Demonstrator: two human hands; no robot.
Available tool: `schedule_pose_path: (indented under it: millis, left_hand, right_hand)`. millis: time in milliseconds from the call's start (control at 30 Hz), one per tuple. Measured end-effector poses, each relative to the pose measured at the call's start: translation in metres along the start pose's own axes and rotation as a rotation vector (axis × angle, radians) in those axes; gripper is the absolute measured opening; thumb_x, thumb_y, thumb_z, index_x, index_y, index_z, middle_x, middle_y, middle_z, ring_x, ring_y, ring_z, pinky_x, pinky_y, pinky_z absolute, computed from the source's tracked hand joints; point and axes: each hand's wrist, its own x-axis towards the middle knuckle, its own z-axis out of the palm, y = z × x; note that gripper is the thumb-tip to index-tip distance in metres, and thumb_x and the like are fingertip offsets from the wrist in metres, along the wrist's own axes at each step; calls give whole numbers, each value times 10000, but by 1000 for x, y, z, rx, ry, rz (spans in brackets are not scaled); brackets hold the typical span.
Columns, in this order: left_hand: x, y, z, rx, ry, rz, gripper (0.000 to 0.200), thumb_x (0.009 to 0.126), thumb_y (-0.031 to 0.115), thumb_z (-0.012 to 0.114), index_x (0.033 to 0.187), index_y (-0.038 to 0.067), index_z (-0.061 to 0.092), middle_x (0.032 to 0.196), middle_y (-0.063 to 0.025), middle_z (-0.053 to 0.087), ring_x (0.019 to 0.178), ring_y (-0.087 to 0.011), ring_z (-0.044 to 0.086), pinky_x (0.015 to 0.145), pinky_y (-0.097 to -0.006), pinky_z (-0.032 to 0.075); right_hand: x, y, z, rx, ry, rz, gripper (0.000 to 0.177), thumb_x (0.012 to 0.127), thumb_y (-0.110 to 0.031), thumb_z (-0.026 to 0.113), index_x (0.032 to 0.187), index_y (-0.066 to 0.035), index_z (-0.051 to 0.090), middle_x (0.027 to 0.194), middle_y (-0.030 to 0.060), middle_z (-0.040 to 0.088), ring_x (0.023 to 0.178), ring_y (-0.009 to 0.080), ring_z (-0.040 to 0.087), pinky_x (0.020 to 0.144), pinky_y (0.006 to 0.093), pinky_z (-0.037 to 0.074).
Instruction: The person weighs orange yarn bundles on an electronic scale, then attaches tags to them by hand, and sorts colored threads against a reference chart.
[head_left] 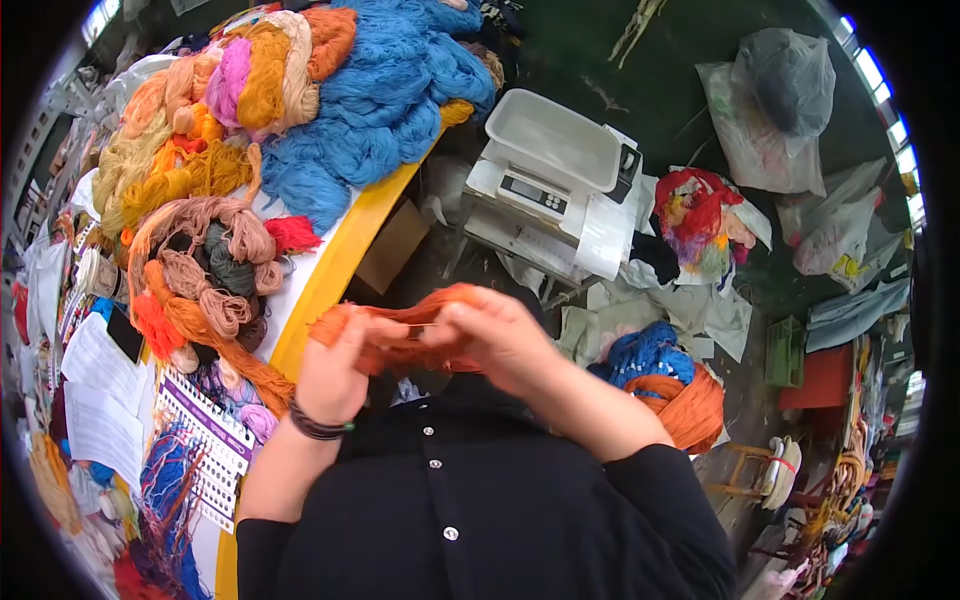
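A skein of orange yarn (440,304) is stretched between my two hands in front of my chest. My left hand (345,362), with dark bands on the wrist, is closed around its left side. On the right side my right hand (492,335) grips the skein, its fingers bent inward. A thin strand runs across the small gap between the fingertips. Just left of my hands, brown, grey and orange skeins (215,265) lie heaped on the yellow-edged table (345,245).
Blue skeins (385,100) pile high at the table's far end. A digital scale with a white tray (555,135) stands ahead. Filled plastic bags (775,95) and an orange yarn bundle (690,405) lie to the right. A colour card (215,450) and papers (105,385) are at left.
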Motion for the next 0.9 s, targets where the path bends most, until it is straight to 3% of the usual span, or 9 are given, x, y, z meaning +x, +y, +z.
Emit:
schedule_pose_path:
  millis: [67, 133, 233, 333, 600, 700, 767, 800, 900]
  left_hand:
    - [1, 21, -25, -303, -214, -249, 138, 956, 184, 467, 890, 80, 528, 615, 5, 485, 507, -82, 459, 545, -243, 477]
    - [4, 37, -62, -478, -319, -391, 126, 932, 214, 511, 856, 114, 498, 584, 65, 382, 426, -11, 314, 363, -173, 260]
    - [13, 69, -121, -469, -299, -351, 153, 959, 211, 446, 851, 109, 485, 605, 69, 364, 435, -14, 292, 360, -165, 238]
    - [22, 109, -170, -729, -183, -146, 207, 1003, 180, 317, 905, 69, 462, 639, 29, 371, 466, -57, 307, 421, -201, 257]
    - [27, 162, -495, -916, 230, 153, 325, 909, 17, 378, 607, 135, 347, 513, 45, 254, 426, -69, 249, 424, -221, 239]
    - [34, 178, -468, -955, 498, 256, 341, 902, 15, 383, 591, 144, 329, 507, 45, 241, 417, -71, 247, 420, -221, 236]
    - [32, 185, -416, -799, 817, 421, 332, 914, 41, 404, 605, 140, 337, 512, 37, 256, 406, -74, 247, 414, -218, 229]
    - [37, 181, -414, -801, 805, 408, 332, 914, 41, 404, 605, 140, 337, 512, 37, 256, 406, -74, 247, 414, -218, 229]
    - [52, 172, -372, -604, 169, 248, 323, 984, 165, 379, 1251, -9, 434, 581, 40, 248, 453, -61, 232, 426, -202, 210]
  right_hand:
    - [-22, -38, -22, 94, -42, 133, 134, 871, -190, 602, 900, -68, 554, 616, -62, 386, 529, 53, 365, 490, 217, 328]
    - [-49, -71, -51, -118, 108, 47, 136, 850, -172, 625, 913, -68, 566, 620, -75, 389, 506, 42, 334, 429, 200, 254]
    - [-98, -126, -81, -796, 103, 48, 242, 773, -151, 710, 956, -14, 632, 793, -6, 607, 740, 65, 533, 667, 244, 447]
    - [-142, -163, -129, -1271, 424, 312, 103, 757, -84, 696, 804, -6, 648, 737, -19, 599, 624, 50, 510, 539, 230, 427]
    - [-244, -206, -297, -526, 1274, -353, 176, 928, -248, 525, 782, -151, 507, 571, -80, 387, 414, 25, 273, 360, 194, 204]
    - [-265, -206, -326, -502, 1490, -517, 168, 930, -253, 524, 799, -148, 529, 583, -78, 413, 433, 38, 308, 379, 201, 234]
    - [-268, -203, -337, -491, 1339, -643, 82, 892, -190, 589, 882, -110, 602, 648, -58, 507, 528, 47, 435, 467, 183, 326]
    - [-257, -203, -319, -505, 1292, -617, 104, 871, -160, 613, 936, -79, 615, 684, -52, 528, 577, 53, 468, 513, 179, 349]
    - [-230, -205, -252, -609, 1096, -488, 110, 808, -161, 678, 830, -60, 638, 634, -57, 512, 542, 36, 421, 491, 194, 295]
